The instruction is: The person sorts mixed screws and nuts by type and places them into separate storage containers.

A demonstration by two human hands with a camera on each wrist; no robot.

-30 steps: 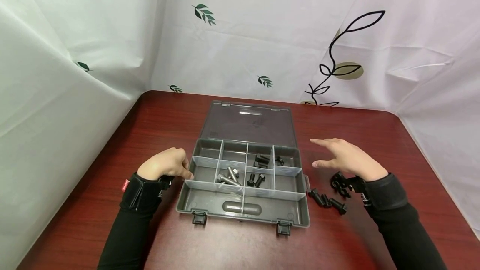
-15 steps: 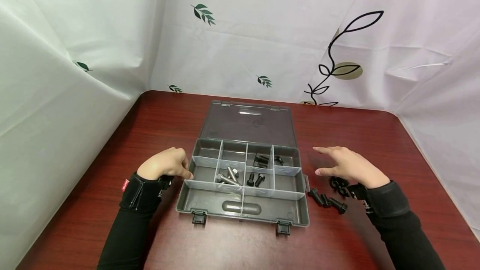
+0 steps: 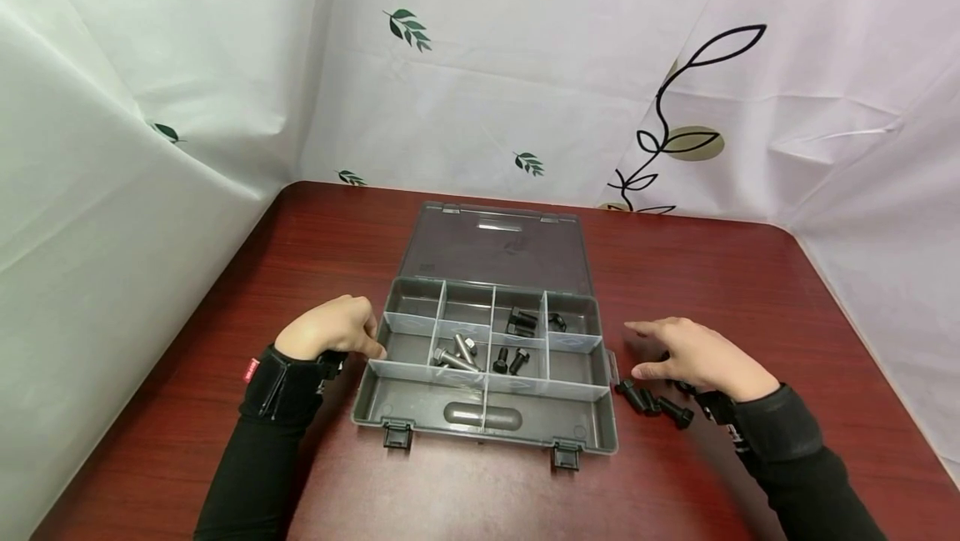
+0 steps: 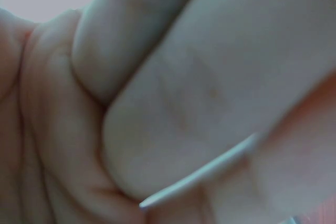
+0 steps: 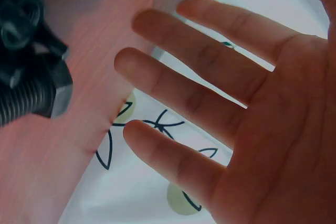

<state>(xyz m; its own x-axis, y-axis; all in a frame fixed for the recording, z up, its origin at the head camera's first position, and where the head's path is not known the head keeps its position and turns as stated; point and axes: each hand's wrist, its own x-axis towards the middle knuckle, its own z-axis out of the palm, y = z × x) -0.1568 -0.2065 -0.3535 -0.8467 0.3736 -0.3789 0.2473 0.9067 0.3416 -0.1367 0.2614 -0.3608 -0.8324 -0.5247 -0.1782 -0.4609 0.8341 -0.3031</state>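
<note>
In the head view my left hand (image 3: 330, 329) pinches the left wall of a grey compartment box (image 3: 420, 399); its fingers look curled in the left wrist view. Silver bolts (image 3: 455, 360) lie in a middle compartment. Black bolts (image 3: 522, 322) occupy the two compartments to their right, and a small black nut (image 3: 557, 322) sits at the back right. My right hand (image 3: 697, 353) hovers, fingers spread and holding nothing, over black nuts (image 3: 684, 388) that it partly hides. Loose black bolts (image 3: 656, 403) lie beside the box. Black hardware (image 5: 52, 87) also shows in the right wrist view.
The box's translucent lid (image 3: 495, 249) lies folded back behind it. Two latches (image 3: 566, 457) stick out at the front. All stands on a red-brown table (image 3: 450, 499), with white printed cloth (image 3: 465, 107) hanging behind and at both sides.
My right hand has lowered towards the table, coming down over the black nuts and covering more of them. The left hand and the box stay practically where they were.
</note>
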